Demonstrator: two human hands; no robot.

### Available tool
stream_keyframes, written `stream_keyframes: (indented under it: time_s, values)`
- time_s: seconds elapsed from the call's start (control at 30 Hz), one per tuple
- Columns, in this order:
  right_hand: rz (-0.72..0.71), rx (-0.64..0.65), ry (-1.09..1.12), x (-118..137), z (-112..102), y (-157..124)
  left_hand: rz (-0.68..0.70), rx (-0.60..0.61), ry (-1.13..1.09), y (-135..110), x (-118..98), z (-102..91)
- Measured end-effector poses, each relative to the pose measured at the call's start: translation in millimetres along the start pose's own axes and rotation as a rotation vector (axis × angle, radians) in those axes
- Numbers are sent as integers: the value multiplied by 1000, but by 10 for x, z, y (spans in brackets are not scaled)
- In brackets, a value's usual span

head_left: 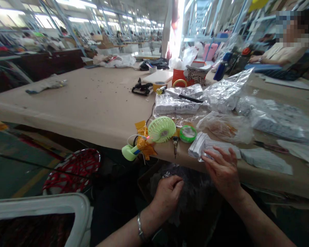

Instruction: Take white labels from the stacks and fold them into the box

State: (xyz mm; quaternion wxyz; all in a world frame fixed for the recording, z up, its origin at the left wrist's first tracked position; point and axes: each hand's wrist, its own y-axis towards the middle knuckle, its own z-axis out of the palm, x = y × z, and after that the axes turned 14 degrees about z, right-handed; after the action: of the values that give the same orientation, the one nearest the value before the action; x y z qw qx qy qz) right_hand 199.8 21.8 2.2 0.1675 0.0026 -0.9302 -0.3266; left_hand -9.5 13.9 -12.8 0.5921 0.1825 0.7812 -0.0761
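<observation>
White slips (204,144) sit stacked at the table (100,103) edge, the person's one o'clock; the right hand (224,169) touches them, fingers loosely spread. Toward their seven o'clock, the left hand (167,192) curls, thumb pressed in; whether it's pinching anything, I can't tell.

Showed lime green on the fan (161,129), brighter green around the tape roll (187,134), tan across the table (92,106), dark-and-light checks on the pouch (196,76), white with grey print on the paper slips (197,146).
</observation>
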Motion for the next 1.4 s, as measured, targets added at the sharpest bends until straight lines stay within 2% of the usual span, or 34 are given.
stream_keyframes:
  time_s: [0.1,0.23,0.3,0.37,0.47,0.53,0.7,0.83,1.07,1.2,1.3,1.4]
  values:
    - [-19,-41,105,-31,-42,-8,-126,1,-208,78,-127,74]
    - [-98,-21,214,-3,-119,-178,-378,14,-802,198,-285,224]
    - [-151,25,261,45,-161,-296,-432,25,-1061,269,-334,308]
    - [-200,64,290,89,-201,-401,-445,-16,-1166,336,-359,385]
    - [-235,105,302,72,-245,-473,-472,-88,-1127,387,-372,464]
    - [-194,93,276,-25,-256,-447,-503,-64,-1066,383,-380,482]
    - [29,40,-85,-367,-238,-298,-577,26,-903,319,-383,471]
    - [34,56,-199,-460,-211,-277,-588,49,-871,278,-353,479]
    - [66,-48,11,-539,-202,-237,-609,61,-866,320,-393,464]
    - [71,-117,217,-422,-278,-263,-650,114,-906,356,-446,452]
    - [-88,5,323,-217,-335,-334,-626,168,-985,366,-466,460]
    - [-198,112,354,-72,-324,-416,-571,138,-1088,360,-472,465]
